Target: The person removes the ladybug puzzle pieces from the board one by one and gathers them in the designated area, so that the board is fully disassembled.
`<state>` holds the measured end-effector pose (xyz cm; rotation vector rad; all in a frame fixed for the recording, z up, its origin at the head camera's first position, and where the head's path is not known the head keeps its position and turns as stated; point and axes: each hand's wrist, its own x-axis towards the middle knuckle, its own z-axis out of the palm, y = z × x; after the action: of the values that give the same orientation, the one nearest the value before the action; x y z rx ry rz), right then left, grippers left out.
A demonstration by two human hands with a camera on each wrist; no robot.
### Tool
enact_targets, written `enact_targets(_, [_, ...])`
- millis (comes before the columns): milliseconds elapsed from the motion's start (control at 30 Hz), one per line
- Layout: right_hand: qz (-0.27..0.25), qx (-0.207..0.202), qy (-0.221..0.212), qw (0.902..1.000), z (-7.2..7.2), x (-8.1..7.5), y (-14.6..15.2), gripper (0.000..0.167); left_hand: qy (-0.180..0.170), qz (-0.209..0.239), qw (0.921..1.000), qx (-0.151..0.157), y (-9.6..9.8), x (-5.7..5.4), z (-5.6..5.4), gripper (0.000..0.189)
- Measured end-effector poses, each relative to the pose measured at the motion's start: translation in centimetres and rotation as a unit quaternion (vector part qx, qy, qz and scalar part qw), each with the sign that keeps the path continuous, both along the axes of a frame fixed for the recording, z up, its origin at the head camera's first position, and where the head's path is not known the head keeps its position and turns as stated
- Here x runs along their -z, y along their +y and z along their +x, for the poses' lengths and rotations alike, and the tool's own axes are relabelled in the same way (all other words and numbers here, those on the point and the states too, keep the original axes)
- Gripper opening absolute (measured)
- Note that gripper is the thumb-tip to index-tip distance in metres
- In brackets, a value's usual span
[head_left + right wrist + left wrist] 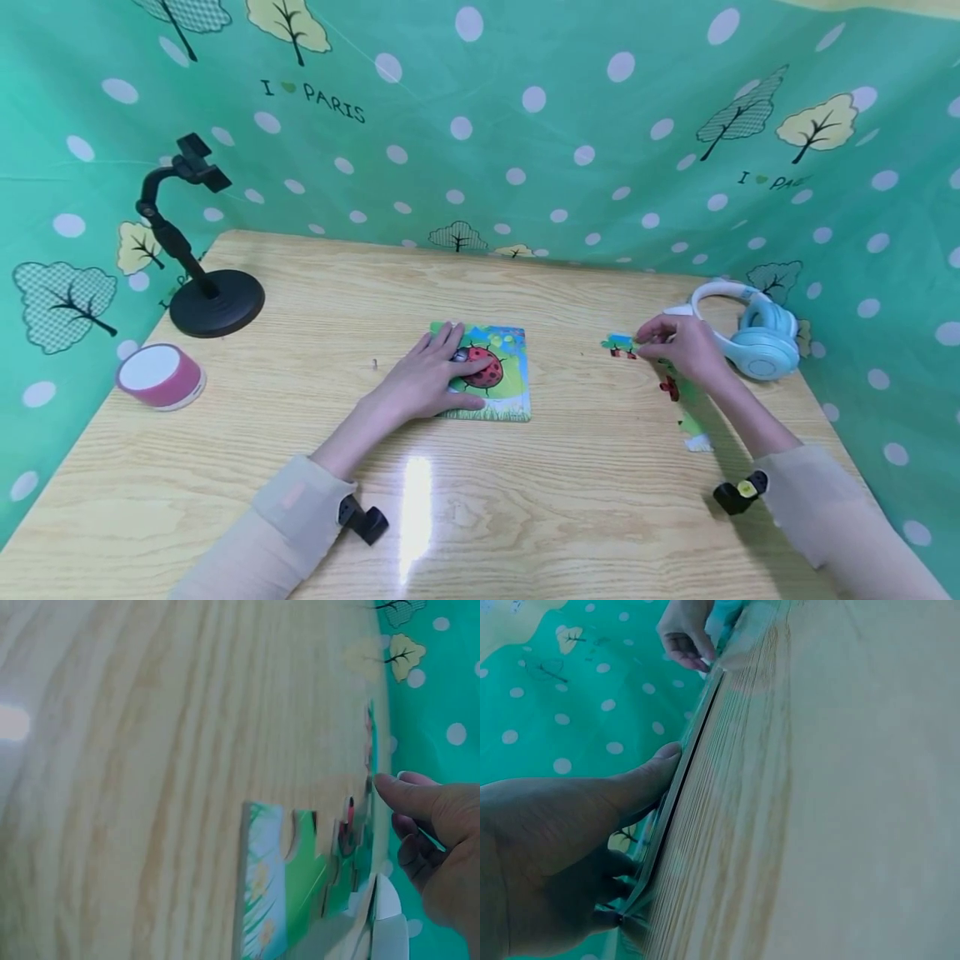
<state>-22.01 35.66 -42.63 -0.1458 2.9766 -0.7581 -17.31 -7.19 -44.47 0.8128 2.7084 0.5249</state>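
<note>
A square ladybug puzzle (pixel 513 350) lies on the table, with my left hand (pixel 427 379) resting over its left part, fingers spread. In the left wrist view my left hand (pixel 562 847) lies along the puzzle's edge. Further right, my right hand (pixel 682 346) pinches a puzzle piece at the right end of a blue-and-green piece (pixel 619 345), thumb and forefinger close together; the fingers hide most of it. More loose pieces lie below that hand, among them one with a red patch (pixel 670 387) and a green-and-white one (pixel 270 877).
Blue-and-white headphones (pixel 761 350) lie just right of my right hand. At the left stand a black phone stand (pixel 213 304) and a pink round container with a white top (pixel 161 377). A green patterned cloth (pixel 525 133) hangs behind the table (pixel 525 500).
</note>
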Motion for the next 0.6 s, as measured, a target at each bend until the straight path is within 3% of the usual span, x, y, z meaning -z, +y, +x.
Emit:
enact_targets(333, [-0.063, 0.046, 0.071, 0.9944, -0.8, -1.4, -1.2, 0.017, 0.011, 0.01, 0.9999, -0.007, 0.1, 0.0, 0.1, 0.077])
enact_targets(600, [-0.182, 0.077, 0.11, 0.9741, -1.7, -2.8, -4.7, 0.03, -0.006, -0.006, 0.9996, -0.026, 0.2, 0.0, -0.2, 0.108])
